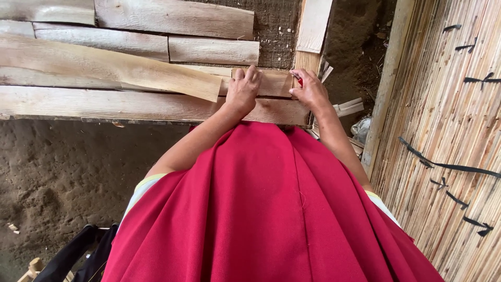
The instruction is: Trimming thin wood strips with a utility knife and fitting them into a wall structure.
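- Head view: the person's left hand (243, 90) lies palm down, fingers together and flat, on a short pale brown wooden board (271, 83); its grip is open and clasps nothing, only pressing on the wood.
- The right hand (311, 90) sits at the right end of the same board, fingers curled around a small red-handled tool (298, 79); most of the tool is hidden, so its kind cannot be told.
- The short board rests across a long weathered grey-brown plank (130, 106) that runs left to right just in front of the person.
- A pale tapered wooden slab (104, 68) lies slantwise over the planks, its blunt end just beside the left hand.
- More rough grey planks (172, 18) lie side by side beyond it, and a narrow upright pale wooden slat (313, 26) stands above the right hand.
- A wall of thin split reeds (449, 115), bound with black ties, fills the right side.
- A bright red cloth garment (261, 209) covers the lower middle of the view.
- The brown earthen floor (62, 172) shows at lower left.
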